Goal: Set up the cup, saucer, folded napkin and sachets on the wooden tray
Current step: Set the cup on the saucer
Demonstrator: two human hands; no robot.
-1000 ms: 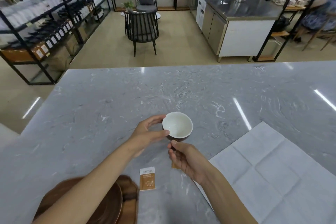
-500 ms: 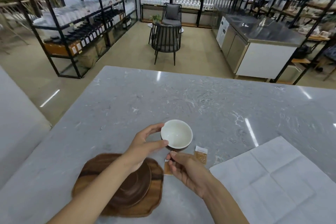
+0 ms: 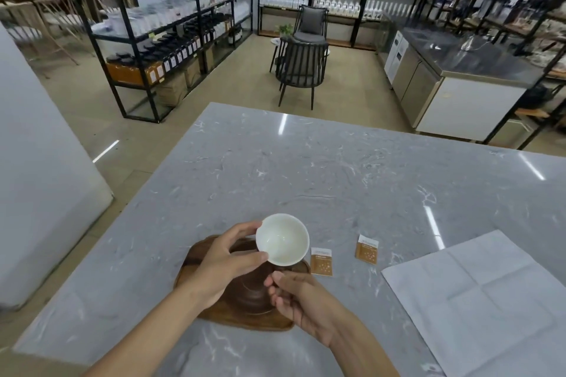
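A small cup (image 3: 282, 238), white inside and dark outside, hangs above the wooden tray (image 3: 214, 314). My left hand (image 3: 225, 263) pinches its rim between thumb and fingers. My right hand (image 3: 298, 297) grips the cup from below, at its dark base. A dark wooden saucer (image 3: 249, 295) lies on the tray under the cup. Two orange sachets (image 3: 321, 261) (image 3: 366, 249) lie flat on the counter right of the tray. The white napkin (image 3: 487, 303) lies unfolded at the right.
The grey marble counter (image 3: 306, 168) stretches far ahead and to the right. Beyond its far edge are a black chair (image 3: 301, 69), black shelving with bottles (image 3: 171, 24) and a steel counter (image 3: 453, 82). A white wall block (image 3: 36, 162) stands at the left.
Both hands have carried the cup leftward until it hangs over the tray and saucer. The view swung left, so the tray, both sachets and the napkin now show fully.
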